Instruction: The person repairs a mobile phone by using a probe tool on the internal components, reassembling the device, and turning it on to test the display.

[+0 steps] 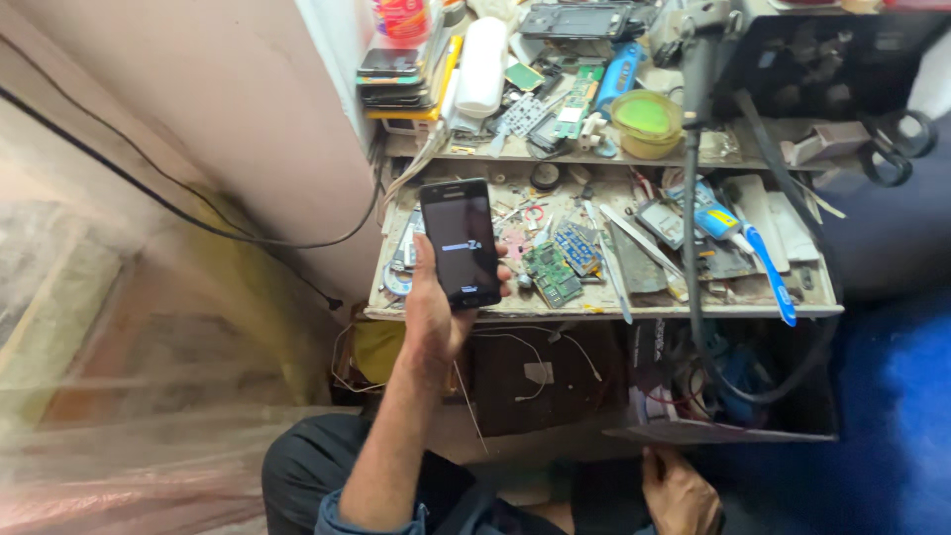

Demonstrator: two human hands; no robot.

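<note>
One black phone [462, 243] gripped by L hand [433, 307] at edges; R hand [682, 492] relaxed, empty. Prob. light, rigid, slick; glass fragile—hold by sides.

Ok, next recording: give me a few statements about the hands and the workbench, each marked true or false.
1. The left hand holds a black smartphone upright above the cluttered workbench. True.
2. The phone's screen is fully dark. False: a small pale mark shows at mid-screen.
3. The right hand grips the blue-handled toothbrush. False: it rests low near the lap, empty as far as shown, and the toothbrush lies on the bench.
4. A green circuit board lies on the bench just right of the phone. True.
5. The round yellow-green container sits on the floor. False: it is on the upper shelf.
</note>
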